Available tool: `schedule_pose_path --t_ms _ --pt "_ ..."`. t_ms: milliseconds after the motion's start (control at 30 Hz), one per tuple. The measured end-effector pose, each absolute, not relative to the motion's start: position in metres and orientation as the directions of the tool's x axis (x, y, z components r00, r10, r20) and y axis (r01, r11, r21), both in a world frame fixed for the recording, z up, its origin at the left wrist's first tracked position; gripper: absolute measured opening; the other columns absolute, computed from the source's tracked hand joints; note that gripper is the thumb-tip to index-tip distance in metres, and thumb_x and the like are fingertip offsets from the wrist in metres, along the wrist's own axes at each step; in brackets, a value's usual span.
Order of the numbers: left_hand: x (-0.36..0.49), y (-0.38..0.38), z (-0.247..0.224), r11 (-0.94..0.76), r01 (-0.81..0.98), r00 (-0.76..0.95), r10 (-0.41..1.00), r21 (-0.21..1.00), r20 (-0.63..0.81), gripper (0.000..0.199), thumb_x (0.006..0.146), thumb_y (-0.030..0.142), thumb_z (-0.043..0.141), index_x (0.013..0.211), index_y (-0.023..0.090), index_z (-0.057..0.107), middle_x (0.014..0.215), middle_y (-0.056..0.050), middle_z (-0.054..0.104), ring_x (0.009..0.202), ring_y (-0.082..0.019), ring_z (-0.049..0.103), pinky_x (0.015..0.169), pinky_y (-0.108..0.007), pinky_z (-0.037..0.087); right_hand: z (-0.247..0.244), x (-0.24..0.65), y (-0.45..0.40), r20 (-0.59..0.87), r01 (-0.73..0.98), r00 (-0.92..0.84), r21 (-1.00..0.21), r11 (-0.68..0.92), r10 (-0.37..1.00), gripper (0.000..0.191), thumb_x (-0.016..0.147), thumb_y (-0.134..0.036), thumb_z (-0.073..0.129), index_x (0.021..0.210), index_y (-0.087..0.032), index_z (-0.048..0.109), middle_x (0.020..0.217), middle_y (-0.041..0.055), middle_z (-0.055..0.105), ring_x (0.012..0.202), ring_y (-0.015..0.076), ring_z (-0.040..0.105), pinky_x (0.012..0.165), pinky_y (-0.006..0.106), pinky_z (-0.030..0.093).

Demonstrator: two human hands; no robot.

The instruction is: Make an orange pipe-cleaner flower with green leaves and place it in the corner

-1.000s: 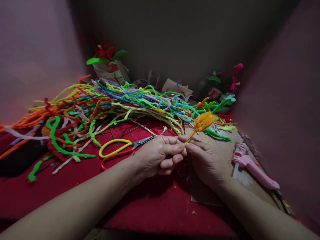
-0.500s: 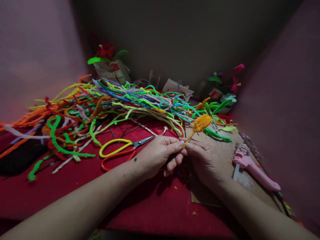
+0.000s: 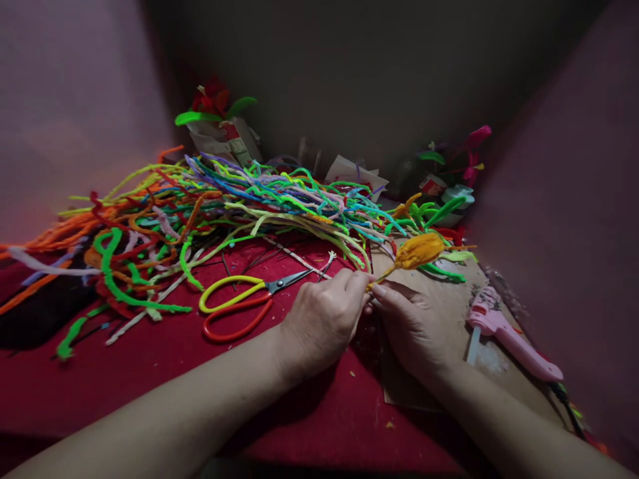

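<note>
An orange-yellow pipe-cleaner flower bud (image 3: 420,251) points up and to the right from between my two hands. My left hand (image 3: 327,316) is closed, its fingertips pinching the lower end of the flower's thin stem. Right beside it, my right hand (image 3: 412,319) pinches the same stem between thumb and fingers, just below the bud. The stem's lowest part is hidden behind the fingers. Scissors (image 3: 239,299) with one yellow and one red handle lie left of my left hand, blades pointing towards it.
A wide heap of coloured pipe cleaners (image 3: 269,199) spreads across the back of the red cloth (image 3: 299,426). On the right, a pink glue gun (image 3: 514,336) lies on a cardboard sheet (image 3: 449,313). Pipe-cleaner flowers stand behind, a red one (image 3: 212,100) and a pink one (image 3: 476,143).
The bud has tilted lower and moved to the right. My left hand has rolled over, its knuckles now upward, while my right hand stays almost in place.
</note>
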State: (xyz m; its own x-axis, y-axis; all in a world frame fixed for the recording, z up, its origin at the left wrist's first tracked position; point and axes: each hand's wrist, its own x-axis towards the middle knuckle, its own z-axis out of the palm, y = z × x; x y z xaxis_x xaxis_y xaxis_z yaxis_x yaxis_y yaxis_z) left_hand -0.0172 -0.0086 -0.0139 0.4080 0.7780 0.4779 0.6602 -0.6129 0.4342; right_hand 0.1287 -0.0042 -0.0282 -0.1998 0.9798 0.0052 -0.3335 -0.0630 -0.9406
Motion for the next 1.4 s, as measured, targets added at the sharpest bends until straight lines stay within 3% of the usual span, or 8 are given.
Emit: schedule_pose_path --t_ms 133,367,500,667,833,1033,1167,1400 --pt "-0.019 -0.006 -0.015 -0.647 0.624 0.429 0.752 0.438 0.5 0.02 0.088 0.015 0.037 0.087 0.015 0.057 0.075 -0.004 0.061 0.068 -0.013 0.057 0.065 -0.024 0.046 -0.029 0.129 -0.004 0.015 -0.283 -0.205 -0.958 -0.044 0.979 0.014 0.079 -0.024 0.061 0.069 -0.02 0.07 0.072 0.0006 0.063 0.069 0.0149 0.052 0.071 0.029 0.04" --pt "-0.019 -0.006 -0.01 -0.599 0.462 0.306 0.8 0.654 0.516 0.014 0.086 0.015 0.048 0.085 0.015 0.062 0.074 -0.002 0.064 0.065 -0.01 0.057 0.063 -0.02 0.043 -0.029 0.132 -0.003 0.038 -0.247 -0.232 -0.969 -0.021 0.972 0.016 0.082 -0.028 0.058 0.077 -0.019 0.071 0.081 0.0029 0.064 0.076 0.0156 0.053 0.07 0.028 0.04" --pt "-0.017 -0.006 -0.003 -0.414 0.322 0.249 0.905 0.851 0.346 0.011 0.082 0.016 0.054 0.081 0.016 0.065 0.07 0.002 0.065 0.061 -0.008 0.056 0.06 -0.018 0.043 -0.027 0.133 -0.003 0.042 -0.267 -0.221 -0.964 -0.019 0.974 0.012 0.077 -0.026 0.063 0.069 -0.019 0.07 0.085 0.0029 0.066 0.083 0.0172 0.055 0.076 0.029 0.04" --pt "-0.014 -0.005 0.008 -0.074 0.105 0.249 0.967 0.992 0.046 0.013 0.079 0.016 0.055 0.069 0.015 0.062 0.048 0.007 0.051 0.039 -0.004 0.04 0.04 -0.015 0.034 -0.024 0.13 -0.002 0.002 -0.329 -0.255 -0.941 -0.085 0.967 0.011 0.073 -0.025 0.066 0.079 -0.02 0.073 0.079 0.0026 0.068 0.069 0.0153 0.055 0.064 0.028 0.041" --pt "-0.014 -0.003 0.009 0.147 -0.05 0.303 0.945 0.988 -0.125 0.017 0.077 0.021 0.058 0.061 0.013 0.055 0.044 0.007 0.047 0.033 -0.002 0.036 0.033 -0.013 0.027 -0.024 0.129 0.0 -0.026 -0.348 -0.202 -0.933 -0.097 0.979 0.015 0.068 -0.026 0.071 0.083 -0.022 0.074 0.09 0.0029 0.069 0.071 0.0149 0.056 0.065 0.028 0.042" --pt "-0.02 0.004 -0.008 0.285 -0.176 0.465 0.868 0.942 -0.176 0.023 0.08 0.034 0.057 0.068 0.014 0.054 0.048 0.005 0.05 0.029 -0.003 0.037 0.029 -0.014 0.028 -0.022 0.127 0.0 -0.068 -0.367 -0.21 -0.919 -0.143 0.975 0.015 0.067 -0.026 0.072 0.081 -0.021 0.075 0.087 0.0035 0.07 0.079 0.0172 0.058 0.077 0.032 0.042" --pt "-0.021 0.007 -0.013 0.304 -0.197 0.505 0.847 0.932 -0.169 0.023 0.081 0.035 0.056 0.07 0.014 0.054 0.051 0.005 0.052 0.029 -0.003 0.038 0.029 -0.014 0.029 -0.026 0.129 0.002 -0.041 -0.35 -0.237 -0.929 -0.124 0.971 0.01 0.07 -0.026 0.07 0.077 -0.02 0.074 0.083 0.0035 0.07 0.08 0.017 0.057 0.078 0.031 0.041" --pt "-0.015 0.002 -0.004 0.235 -0.131 0.426 0.891 0.963 -0.16 0.025 0.081 0.029 0.054 0.063 0.012 0.052 0.049 0.004 0.051 0.03 -0.001 0.037 0.03 -0.012 0.028 -0.028 0.131 0.001 0.055 -0.346 -0.275 -0.937 -0.045 0.96 0.011 0.079 -0.023 0.061 0.08 -0.018 0.071 0.061 0.0002 0.064 0.059 0.0131 0.054 0.061 0.028 0.04"
